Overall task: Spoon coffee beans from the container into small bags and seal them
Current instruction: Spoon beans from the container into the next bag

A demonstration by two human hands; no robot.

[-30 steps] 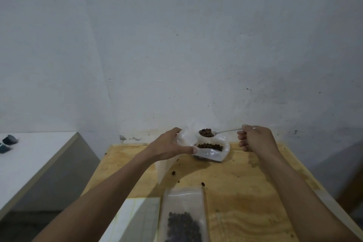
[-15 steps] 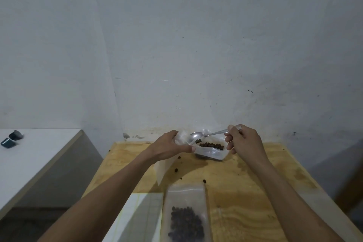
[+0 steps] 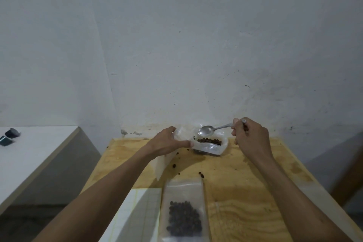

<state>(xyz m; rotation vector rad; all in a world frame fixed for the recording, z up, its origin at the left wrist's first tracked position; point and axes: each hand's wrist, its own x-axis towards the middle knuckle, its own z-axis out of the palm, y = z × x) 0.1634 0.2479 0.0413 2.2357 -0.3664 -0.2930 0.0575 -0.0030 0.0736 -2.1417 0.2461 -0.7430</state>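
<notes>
My left hand point(image 3: 167, 142) pinches a small clear bag point(image 3: 164, 161) whose mouth it hides. My right hand point(image 3: 249, 136) grips the metal spoon point(image 3: 206, 130) – bowl shiny, bare – above the crinkly plastic container point(image 3: 211, 145) of dark beans point(image 3: 209, 141) at the plywood table's point(image 3: 245, 182) far edge. A filled bag point(image 3: 183, 212) lies nearer, cut off below.

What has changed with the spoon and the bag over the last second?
The spoon in the right hand was heaped with beans a second ago; it went to the mouth of the small bag gripped by the left hand, and now sits empty over the container. Both grips, the filled bag and the table are unchanged.
</notes>
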